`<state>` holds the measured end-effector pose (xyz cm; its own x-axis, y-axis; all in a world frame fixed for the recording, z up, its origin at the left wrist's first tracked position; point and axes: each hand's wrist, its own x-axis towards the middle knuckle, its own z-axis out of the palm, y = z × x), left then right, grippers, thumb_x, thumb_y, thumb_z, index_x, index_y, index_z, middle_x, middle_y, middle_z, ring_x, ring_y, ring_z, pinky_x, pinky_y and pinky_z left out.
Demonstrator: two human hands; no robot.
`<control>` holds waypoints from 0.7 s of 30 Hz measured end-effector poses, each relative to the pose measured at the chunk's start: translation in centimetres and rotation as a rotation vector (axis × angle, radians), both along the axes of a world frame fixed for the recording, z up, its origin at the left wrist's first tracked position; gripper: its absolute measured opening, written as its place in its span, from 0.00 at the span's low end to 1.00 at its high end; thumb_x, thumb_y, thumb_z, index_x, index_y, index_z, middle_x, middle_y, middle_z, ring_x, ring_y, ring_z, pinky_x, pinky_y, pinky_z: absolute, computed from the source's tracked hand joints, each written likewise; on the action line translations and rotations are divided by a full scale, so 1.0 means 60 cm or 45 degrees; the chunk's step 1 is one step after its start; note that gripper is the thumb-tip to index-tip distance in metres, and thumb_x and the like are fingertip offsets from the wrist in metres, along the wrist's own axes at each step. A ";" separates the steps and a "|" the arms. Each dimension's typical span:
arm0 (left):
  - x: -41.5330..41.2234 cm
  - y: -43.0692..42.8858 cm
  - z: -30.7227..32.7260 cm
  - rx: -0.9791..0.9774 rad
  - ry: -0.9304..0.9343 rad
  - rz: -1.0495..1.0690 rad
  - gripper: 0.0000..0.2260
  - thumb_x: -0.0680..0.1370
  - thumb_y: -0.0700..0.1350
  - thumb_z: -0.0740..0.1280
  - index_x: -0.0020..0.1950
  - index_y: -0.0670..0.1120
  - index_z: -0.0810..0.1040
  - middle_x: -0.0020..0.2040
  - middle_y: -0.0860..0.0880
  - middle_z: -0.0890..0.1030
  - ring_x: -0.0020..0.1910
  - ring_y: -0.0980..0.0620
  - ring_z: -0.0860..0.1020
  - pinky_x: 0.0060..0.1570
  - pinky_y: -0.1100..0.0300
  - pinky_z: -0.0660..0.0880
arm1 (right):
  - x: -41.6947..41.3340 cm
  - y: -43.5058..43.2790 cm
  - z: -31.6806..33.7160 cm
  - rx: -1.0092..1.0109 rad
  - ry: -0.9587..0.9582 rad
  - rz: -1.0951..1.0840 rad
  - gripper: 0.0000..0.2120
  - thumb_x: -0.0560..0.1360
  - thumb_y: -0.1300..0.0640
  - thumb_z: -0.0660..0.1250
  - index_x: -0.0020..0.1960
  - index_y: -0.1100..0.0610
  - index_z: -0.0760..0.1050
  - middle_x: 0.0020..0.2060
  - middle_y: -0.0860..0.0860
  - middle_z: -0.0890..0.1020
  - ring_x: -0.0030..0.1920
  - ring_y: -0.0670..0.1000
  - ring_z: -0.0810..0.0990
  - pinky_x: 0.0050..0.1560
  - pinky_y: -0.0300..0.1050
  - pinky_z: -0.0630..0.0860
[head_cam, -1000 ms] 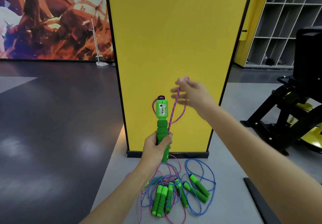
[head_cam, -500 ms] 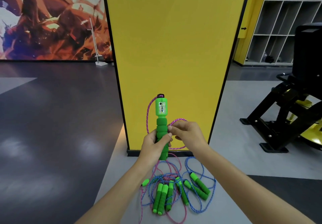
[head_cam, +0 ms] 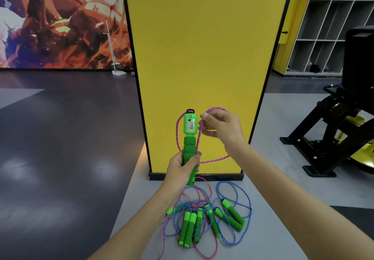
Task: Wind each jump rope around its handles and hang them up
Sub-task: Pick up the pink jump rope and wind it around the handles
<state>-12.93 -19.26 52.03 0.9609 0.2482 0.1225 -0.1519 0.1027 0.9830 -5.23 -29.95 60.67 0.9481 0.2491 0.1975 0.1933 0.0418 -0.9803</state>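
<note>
Green-handled jump ropes (head_cam: 206,222) lie tangled on the floor (head_cam: 263,235). Above them, the left hand (head_cam: 183,165) clenches an upright green handle (head_cam: 189,146), while the right hand (head_cam: 221,127) pinches its pink rope (head_cam: 199,136) before the yellow pillar (head_cam: 202,47).

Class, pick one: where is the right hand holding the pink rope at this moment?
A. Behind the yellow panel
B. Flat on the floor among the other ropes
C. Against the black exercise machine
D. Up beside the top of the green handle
D: the right hand pinches the pink rope level with the top of the upright green handle, which the left hand grips lower down.
</note>
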 end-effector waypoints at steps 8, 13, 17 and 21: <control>-0.011 0.002 -0.023 0.030 0.041 -0.006 0.03 0.79 0.39 0.64 0.45 0.40 0.75 0.32 0.48 0.73 0.30 0.55 0.71 0.32 0.66 0.70 | 0.043 -0.002 0.115 0.122 -0.131 -0.067 0.04 0.76 0.62 0.66 0.44 0.61 0.77 0.35 0.54 0.81 0.33 0.50 0.81 0.41 0.44 0.80; -0.011 0.000 -0.028 0.071 0.050 0.004 0.04 0.79 0.39 0.64 0.46 0.39 0.74 0.31 0.48 0.72 0.29 0.56 0.71 0.31 0.66 0.69 | 0.046 -0.001 0.117 0.153 -0.099 -0.040 0.05 0.77 0.58 0.65 0.47 0.59 0.77 0.39 0.53 0.82 0.36 0.51 0.83 0.43 0.44 0.80; -0.014 0.000 -0.036 0.051 0.052 0.032 0.06 0.79 0.39 0.65 0.42 0.41 0.74 0.31 0.47 0.72 0.31 0.53 0.70 0.29 0.66 0.68 | 0.035 -0.007 0.066 0.065 0.096 0.092 0.10 0.77 0.50 0.65 0.55 0.55 0.75 0.49 0.53 0.84 0.45 0.53 0.84 0.49 0.47 0.76; -0.015 0.000 -0.035 0.026 0.063 0.027 0.06 0.78 0.40 0.65 0.42 0.41 0.75 0.30 0.48 0.73 0.32 0.53 0.71 0.30 0.65 0.69 | 0.010 -0.016 0.001 -0.065 0.271 0.205 0.16 0.77 0.50 0.64 0.62 0.57 0.74 0.53 0.52 0.83 0.49 0.51 0.83 0.55 0.50 0.76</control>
